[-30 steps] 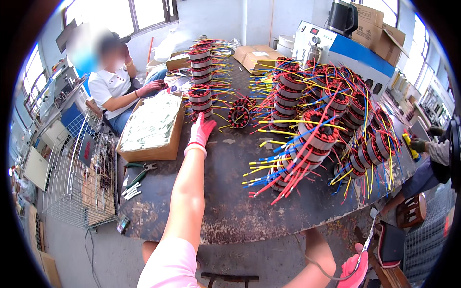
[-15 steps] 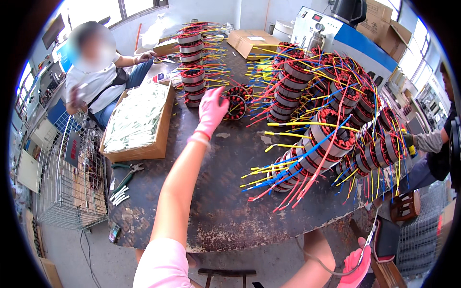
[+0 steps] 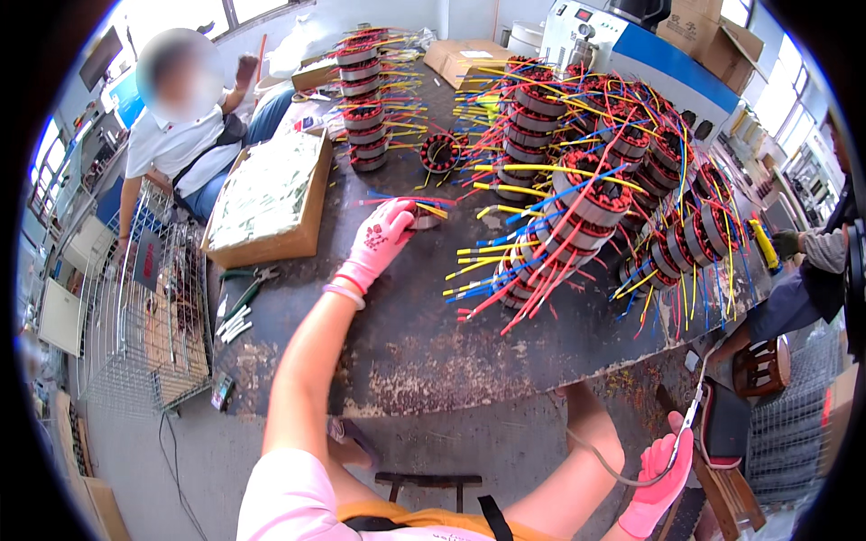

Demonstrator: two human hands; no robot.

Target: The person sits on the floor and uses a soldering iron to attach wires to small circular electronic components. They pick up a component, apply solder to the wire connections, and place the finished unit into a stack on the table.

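My left hand, in a pink glove, is closed around a motor stator just above or on the dark table; red, blue and yellow wires stick out of it. Most of the stator is hidden by the fingers. Beyond it a single stator lies with its round opening facing me. Low at the right, away from the table, my right hand, also pink-gloved, grips a slim silver soldering iron pointing up. Its grey cord loops across toward my leg.
A stack of stators stands beyond my left hand; several wired stacks crowd the right. A box of white sleeves, pliers and loose white tubes lie left. One person sits far left; another's gloved hand is at right.
My left hand has drawn a stator toward me, away from the one left lying. My right hand still holds the soldering iron. The seated person's hand has risen. The view has shifted.
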